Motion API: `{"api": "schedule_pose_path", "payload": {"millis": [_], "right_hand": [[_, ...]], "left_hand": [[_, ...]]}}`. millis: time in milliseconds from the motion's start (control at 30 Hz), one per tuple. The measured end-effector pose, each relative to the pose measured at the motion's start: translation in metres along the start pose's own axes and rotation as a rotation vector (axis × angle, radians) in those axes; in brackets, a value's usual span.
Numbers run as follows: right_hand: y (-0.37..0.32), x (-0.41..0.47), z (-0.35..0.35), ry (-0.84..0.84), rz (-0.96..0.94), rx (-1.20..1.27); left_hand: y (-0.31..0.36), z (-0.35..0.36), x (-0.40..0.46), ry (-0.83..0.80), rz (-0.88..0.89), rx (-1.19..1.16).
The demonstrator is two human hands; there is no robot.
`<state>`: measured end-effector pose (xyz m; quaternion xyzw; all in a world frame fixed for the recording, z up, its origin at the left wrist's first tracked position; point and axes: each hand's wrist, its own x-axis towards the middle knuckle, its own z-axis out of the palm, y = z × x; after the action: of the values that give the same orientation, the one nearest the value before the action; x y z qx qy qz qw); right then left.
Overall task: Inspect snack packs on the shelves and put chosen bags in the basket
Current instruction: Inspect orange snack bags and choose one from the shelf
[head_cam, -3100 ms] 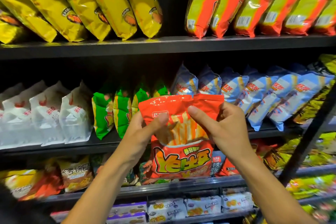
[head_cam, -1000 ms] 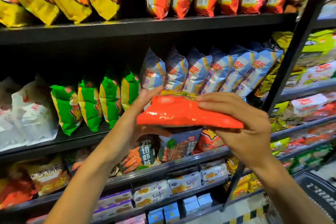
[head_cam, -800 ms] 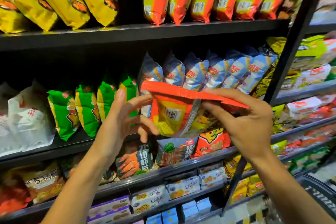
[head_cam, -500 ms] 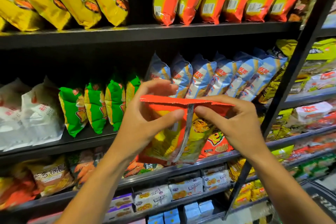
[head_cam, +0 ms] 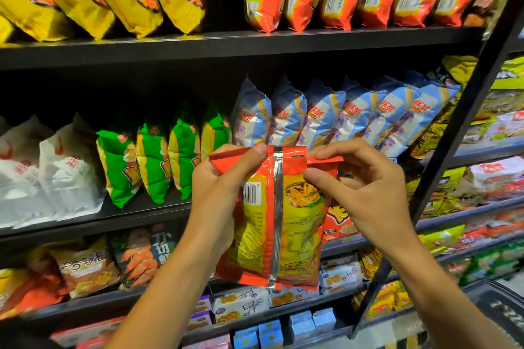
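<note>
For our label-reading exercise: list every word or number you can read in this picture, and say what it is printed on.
"6526 9": the barcode number's end, on the held orange bag.
"虾条": red, on the blue bags, probably.
"刀切": on a dark bag lower down.
Fine print on the orange bag and all other packs: too small or blurred.

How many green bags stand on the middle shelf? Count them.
4 green bags in a row left of the held pack. More may hide behind.
</note>
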<state>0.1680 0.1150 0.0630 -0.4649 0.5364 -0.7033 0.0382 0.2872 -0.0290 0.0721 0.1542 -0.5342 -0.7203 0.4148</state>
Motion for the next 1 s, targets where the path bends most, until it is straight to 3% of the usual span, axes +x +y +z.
{"api": "schedule_pose_path", "payload": {"millis": [367,700,800,900,1000], "right_hand": [[-0.001,0.000,0.005,-0.017,-0.103,-0.079],[-0.005,0.001,0.006,-0.081,-0.012,-0.158],[-0.009,-0.001,0.004,-0.097,0.051,-0.200],[-0.009,-0.004,-0.001,-0.275,0.175,-0.228],[-0.008,-0.008,-0.005,-0.280,0.162,-0.307]], "left_hand": [[0.000,-0.003,0.000,0.025,0.026,0.000],[-0.003,-0.012,-0.001,-0.024,0.207,0.100],[-0.007,-0.016,0.002,-0.057,0.252,0.133],[-0.009,-0.017,0.003,-0.092,0.340,0.182],[-0.011,-0.021,0.009,-0.281,0.405,0.244]]}}
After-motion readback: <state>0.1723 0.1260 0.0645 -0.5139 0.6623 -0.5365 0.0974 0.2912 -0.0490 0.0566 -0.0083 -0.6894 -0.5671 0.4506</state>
